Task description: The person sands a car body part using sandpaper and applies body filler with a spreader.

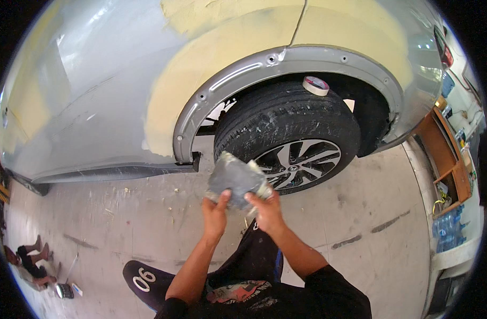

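My left hand [215, 215] and my right hand [267, 209] grip the near edge of a grey, worn sheet or board [237, 177] with pale yellowish residue at its edges, thumbs on top. The sheet is slightly blurred; its material cannot be told. Beyond it stands a car tyre [283, 115] with an alloy wheel [293, 167]. A roll of masking tape [316, 85] lies on top of the tyre. Around the grey wheel arch [243, 77], pale yellow body filler [187, 79] covers part of the silver car's panels [104, 115].
Bits of debris lie on the tiled floor [147, 223]. A person [32, 259] sits at the lower left near a small tray [65, 291]. At right are a brown wooden cabinet [452, 155] and plastic water bottles [448, 231].
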{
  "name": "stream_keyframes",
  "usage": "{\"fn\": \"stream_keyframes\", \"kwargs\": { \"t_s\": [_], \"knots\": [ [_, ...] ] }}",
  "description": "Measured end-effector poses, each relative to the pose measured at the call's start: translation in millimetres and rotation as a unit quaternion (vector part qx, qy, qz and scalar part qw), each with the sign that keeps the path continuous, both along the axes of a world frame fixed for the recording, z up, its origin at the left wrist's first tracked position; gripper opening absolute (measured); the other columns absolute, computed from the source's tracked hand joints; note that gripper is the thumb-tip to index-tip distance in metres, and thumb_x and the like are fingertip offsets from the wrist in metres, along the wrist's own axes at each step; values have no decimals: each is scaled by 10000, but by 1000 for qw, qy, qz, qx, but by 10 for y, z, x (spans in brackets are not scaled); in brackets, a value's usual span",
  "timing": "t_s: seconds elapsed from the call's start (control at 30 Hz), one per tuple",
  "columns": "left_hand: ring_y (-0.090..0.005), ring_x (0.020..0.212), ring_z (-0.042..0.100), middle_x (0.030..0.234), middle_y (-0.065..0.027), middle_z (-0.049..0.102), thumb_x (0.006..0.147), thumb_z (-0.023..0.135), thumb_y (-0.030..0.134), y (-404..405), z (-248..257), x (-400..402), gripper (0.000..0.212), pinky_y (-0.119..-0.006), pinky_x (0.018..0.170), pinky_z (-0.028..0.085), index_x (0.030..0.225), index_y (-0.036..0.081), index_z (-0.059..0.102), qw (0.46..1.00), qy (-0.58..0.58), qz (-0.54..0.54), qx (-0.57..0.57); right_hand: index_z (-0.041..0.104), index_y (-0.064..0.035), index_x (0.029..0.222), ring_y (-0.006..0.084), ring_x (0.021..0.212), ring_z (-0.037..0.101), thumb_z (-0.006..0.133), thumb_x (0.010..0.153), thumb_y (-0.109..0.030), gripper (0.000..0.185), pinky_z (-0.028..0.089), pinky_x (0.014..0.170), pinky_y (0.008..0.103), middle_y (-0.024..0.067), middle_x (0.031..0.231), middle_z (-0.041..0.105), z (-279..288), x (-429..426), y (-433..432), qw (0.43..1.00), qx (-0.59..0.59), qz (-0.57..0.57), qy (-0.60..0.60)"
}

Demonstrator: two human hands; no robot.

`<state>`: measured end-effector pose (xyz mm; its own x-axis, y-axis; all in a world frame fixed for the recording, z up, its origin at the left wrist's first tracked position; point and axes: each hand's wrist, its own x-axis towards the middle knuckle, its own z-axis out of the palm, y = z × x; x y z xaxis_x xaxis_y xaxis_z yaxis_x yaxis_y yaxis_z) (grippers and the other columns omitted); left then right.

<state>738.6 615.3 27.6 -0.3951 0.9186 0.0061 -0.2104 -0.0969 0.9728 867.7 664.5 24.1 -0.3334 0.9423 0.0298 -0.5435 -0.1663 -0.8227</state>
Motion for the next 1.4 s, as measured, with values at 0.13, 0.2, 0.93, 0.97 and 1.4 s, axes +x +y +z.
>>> {"fn": "stream_keyframes", "kwargs": {
  "t_s": [0.13, 0.2, 0.93, 0.97, 1.4],
  "knots": [
    [-156, 889, 566, 1063, -92, 571, 907, 535, 271, 176, -98, 124, 464, -281, 774, 458, 1257, 5, 388, 994, -62, -77, 47, 497, -36, 1121, 160, 851, 583, 678, 709, -21, 450, 503, 731, 299, 58, 970, 584, 501, 493, 767, 983, 55, -153, -83],
    [-157, 865, 580, 1001, -83, 588, 910, 529, 271, 102, -142, -13, 434, -285, 750, 469, 1247, 22, 414, 989, -88, -117, 23, 519, -63, 1078, 157, 833, 561, 697, 717, -65, 403, 472, 701, 319, 58, 953, 583, 992, 772, 1410, 935, 118, -249, -224],
    [-224, 766, 646, 955, -134, 639, 890, 459, 166, -3242, -229, -2902, 379, -320, 634, 523, 1227, -6, 448, 815, 79, 574, -13, 521, 37, 1192, 258, 1014, 553, 446, 898, -143, 353, 436, 902, 335, 156, 1164, 557, 257, 521, 3575, 761, 329, -198, -523],
    [-222, 776, 645, 961, -128, 636, 882, 478, 181, -3436, -314, -3107, 410, -332, 645, 518, 1249, 6, 427, 798, 34, 602, -25, 521, 36, 1192, 258, 1015, 553, 446, 898, -144, 353, 436, 902, 335, 157, 1163, 557, 259, 422, 3391, 762, 344, -196, -513],
    [-167, 473, 542, 638, -111, 615, 825, 533, 169, -5212, -1593, -4530, 317, -286, 427, 414, 1041, -60, 569, 510, -14, 860, -2, 526, 29, 1185, 260, 1015, 557, 444, 897, -148, 348, 438, 900, 338, 160, 1152, 562, 148, -729, 1454, 772, 431, -136, -447]
  ]
}}
